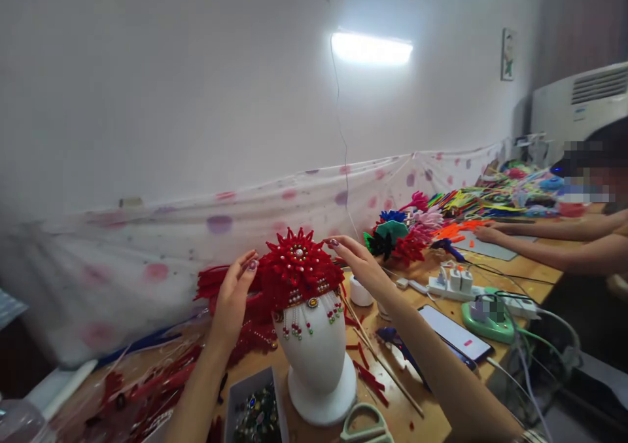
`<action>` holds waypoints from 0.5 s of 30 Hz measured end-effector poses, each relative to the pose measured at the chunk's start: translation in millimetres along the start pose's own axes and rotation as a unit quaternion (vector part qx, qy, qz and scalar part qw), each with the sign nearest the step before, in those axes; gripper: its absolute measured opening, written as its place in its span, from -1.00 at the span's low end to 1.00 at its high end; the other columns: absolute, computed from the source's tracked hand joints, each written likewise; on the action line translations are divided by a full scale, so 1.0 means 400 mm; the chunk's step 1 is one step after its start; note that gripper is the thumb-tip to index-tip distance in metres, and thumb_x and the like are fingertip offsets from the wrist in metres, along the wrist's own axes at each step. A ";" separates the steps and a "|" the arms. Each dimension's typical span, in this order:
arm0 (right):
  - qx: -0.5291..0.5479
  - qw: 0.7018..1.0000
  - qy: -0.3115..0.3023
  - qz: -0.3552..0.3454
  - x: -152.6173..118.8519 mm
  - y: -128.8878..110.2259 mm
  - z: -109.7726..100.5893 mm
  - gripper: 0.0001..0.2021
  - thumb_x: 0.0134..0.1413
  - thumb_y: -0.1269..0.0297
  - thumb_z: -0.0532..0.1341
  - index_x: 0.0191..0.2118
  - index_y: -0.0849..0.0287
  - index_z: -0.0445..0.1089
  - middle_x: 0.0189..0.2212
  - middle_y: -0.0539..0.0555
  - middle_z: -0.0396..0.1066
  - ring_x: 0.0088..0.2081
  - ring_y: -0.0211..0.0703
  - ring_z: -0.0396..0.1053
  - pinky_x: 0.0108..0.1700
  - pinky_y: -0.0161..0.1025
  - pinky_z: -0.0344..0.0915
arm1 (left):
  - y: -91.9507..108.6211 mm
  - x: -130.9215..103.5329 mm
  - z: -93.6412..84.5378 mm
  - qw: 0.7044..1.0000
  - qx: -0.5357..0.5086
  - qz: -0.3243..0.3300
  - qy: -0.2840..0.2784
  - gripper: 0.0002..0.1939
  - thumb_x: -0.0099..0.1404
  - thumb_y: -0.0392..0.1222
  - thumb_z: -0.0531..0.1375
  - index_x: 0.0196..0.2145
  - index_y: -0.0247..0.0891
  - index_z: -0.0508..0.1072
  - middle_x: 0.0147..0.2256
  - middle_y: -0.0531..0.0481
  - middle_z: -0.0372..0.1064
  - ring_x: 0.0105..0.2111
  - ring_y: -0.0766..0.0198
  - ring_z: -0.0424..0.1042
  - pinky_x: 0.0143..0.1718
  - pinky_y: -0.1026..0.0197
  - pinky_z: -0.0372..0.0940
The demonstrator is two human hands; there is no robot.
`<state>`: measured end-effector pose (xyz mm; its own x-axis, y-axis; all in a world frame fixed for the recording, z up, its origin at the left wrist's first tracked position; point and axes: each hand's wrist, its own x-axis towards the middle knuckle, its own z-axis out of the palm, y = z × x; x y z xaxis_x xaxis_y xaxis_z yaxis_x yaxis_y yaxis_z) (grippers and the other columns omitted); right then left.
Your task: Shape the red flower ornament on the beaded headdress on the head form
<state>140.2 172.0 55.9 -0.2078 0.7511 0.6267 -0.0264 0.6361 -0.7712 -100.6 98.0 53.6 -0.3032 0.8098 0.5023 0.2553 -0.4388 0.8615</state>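
A white mannequin head (314, 351) stands upright on the table, wearing a red fuzzy headdress (304, 266). Layered petals form a big flower at its front, with pearls, a gold-rimmed gem and hanging bead strings. My left hand (238, 279) is at the headdress's left side, fingers stretched toward it and thumb just below them. On the upper right, my right hand (356, 260) reaches in with extended fingers close to the petals. Whether either hand's fingertips touch the headdress I cannot tell. No separate object shows in either hand.
A box of gems (258, 407) and scissors (366, 423) lie near the base. Rightward are a glue gun (400, 348), phone (456, 332), power strip (481, 292) and cables. Red strips (152, 381) cover the left. A co-worker's hands (485, 230) rest over orange pieces.
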 end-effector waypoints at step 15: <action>-0.049 0.997 -0.054 -0.015 0.075 0.016 0.046 -0.68 0.00 -0.01 0.24 -0.44 0.18 0.48 -0.28 0.09 0.45 -0.15 -0.07 0.35 -0.03 -0.16 0.18 | 0.037 0.010 0.085 0.995 -0.074 -0.058 -0.034 -0.57 0.07 0.03 0.29 -0.15 -0.28 0.47 -0.08 -0.10 0.52 -0.02 0.05 0.46 0.05 0.05 0.30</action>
<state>115.7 195.4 67.9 -0.3130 0.7114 0.6292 0.0601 0.6760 -0.7344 -66.9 108.0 66.0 -0.2579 0.8809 0.3969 0.0820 -0.3894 0.9174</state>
